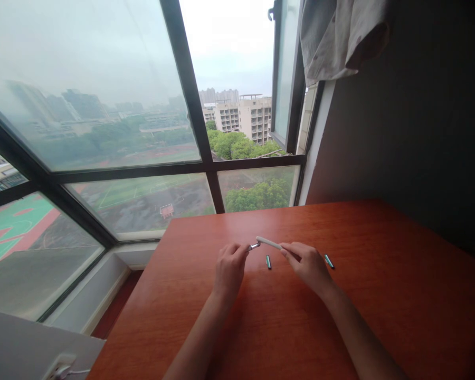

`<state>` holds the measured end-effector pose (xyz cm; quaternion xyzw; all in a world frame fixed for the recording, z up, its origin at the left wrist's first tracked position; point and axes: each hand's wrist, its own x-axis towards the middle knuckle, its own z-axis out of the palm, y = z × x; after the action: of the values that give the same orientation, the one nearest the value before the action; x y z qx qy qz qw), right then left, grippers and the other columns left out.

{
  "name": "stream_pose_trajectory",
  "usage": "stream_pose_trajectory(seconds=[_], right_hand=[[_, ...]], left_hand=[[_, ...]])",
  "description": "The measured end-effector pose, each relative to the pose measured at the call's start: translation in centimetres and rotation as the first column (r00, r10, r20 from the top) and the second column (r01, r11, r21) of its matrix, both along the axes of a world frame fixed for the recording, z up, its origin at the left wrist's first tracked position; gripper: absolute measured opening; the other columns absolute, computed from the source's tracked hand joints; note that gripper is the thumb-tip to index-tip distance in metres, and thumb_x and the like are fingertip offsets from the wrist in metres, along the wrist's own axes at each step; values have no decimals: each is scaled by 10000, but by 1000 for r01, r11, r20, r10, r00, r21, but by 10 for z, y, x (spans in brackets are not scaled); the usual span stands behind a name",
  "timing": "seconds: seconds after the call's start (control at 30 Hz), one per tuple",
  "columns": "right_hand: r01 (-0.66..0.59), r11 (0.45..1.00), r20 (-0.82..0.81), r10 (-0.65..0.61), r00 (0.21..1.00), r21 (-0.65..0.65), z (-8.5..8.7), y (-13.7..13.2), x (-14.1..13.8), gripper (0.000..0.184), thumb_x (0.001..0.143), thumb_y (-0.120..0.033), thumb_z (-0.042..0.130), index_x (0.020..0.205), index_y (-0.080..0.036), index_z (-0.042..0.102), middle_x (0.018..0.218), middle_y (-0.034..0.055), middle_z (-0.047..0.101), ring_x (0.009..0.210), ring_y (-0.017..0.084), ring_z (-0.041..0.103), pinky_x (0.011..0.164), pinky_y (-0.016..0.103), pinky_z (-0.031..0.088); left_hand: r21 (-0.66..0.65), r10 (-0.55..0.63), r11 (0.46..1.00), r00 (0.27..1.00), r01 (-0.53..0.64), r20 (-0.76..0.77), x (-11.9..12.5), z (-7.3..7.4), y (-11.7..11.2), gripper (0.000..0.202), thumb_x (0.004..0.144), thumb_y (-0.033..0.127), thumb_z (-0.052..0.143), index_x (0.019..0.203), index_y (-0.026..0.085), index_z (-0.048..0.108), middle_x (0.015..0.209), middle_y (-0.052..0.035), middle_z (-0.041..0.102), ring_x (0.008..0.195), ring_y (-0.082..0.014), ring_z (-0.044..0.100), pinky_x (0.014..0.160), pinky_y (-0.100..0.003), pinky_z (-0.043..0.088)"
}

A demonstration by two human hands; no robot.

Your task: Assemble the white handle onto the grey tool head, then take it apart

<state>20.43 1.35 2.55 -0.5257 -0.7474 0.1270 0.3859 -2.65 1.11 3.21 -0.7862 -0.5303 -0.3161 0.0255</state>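
Both hands work over a reddish-brown, wood-grained table (174, 301) with a glossy top. The left hand (230, 264) has its thumb and fingers pinched together on a short, slim, silver metal piece (254, 246), whose shiny end points toward the right hand (306, 264). The right hand's thumb and forefinger are clamped on the near end of a long, narrow, pale grey rod (269, 243), which slants up and leftward from the grip. The two tips meet or nearly meet between the hands (whether they truly touch, I cannot tell).

Just below the rod, on the tabletop, lies a small teal-and-black oblong piece (268, 262); a second, similar dark oblong with a teal stripe (329, 261) lies just beyond the right hand, on its outer side.

To handle this well, I would judge, the left grip should act as the fixed side, with the right hand making only small adjustments. The rod is held far from its tip, so a grip farther forward would probably steady it. Light, even pressure seems wise, with the wrists kept low.
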Motion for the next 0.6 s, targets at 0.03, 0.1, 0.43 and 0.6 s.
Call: stream_pose_trajectory(seconds=[0.03, 0.1, 0.43, 0.6], right_hand=[[13, 1000, 0, -13, 1000, 5, 0, 1, 0, 290, 908, -361, 473, 975, -231, 723, 733, 49, 685, 655, 178, 621, 608, 249, 431], [33, 999, 4, -33, 999, 13, -2, 2, 1, 301, 910, -365, 464, 970, -227, 725, 717, 52, 685, 631, 178, 617, 606, 253, 431], [-31, 992, -224, 2, 975, -123, 4, 0, -3, 389, 904, -422, 440, 854, -170, 732, 657, 43, 659, 618, 182, 596, 569, 253, 422], [-115, 966, -451, -3, 893, -233, 3, 0, -6, 442, 885, -494, 455, 896, -142, 723, 588, 8, 564, 516, 131, 473, 483, 233, 350]], left_hand=[[-2, -7, 1000, 1000, 7, 2, 0, 0, 0, 226, 923, 226, 468, 1056, 259, 647, 829, -41, 614, 791, -185, 530, 701, -279, 381], [-9, -22, 1000, 1000, 22, 6, 1, 0, 0, 234, 927, 227, 462, 1073, 261, 641, 830, -42, 615, 796, -184, 535, 709, -282, 387], [-72, -101, 987, 909, 142, 405, 2, 6, 0, 237, 918, 249, 477, 1080, 220, 647, 898, -61, 635, 812, -176, 585, 716, -255, 435], [-115, -131, 963, 798, 243, 589, 4, 7, 0, 237, 900, 298, 509, 1032, 177, 666, 871, -72, 654, 800, -176, 594, 698, -250, 453]])
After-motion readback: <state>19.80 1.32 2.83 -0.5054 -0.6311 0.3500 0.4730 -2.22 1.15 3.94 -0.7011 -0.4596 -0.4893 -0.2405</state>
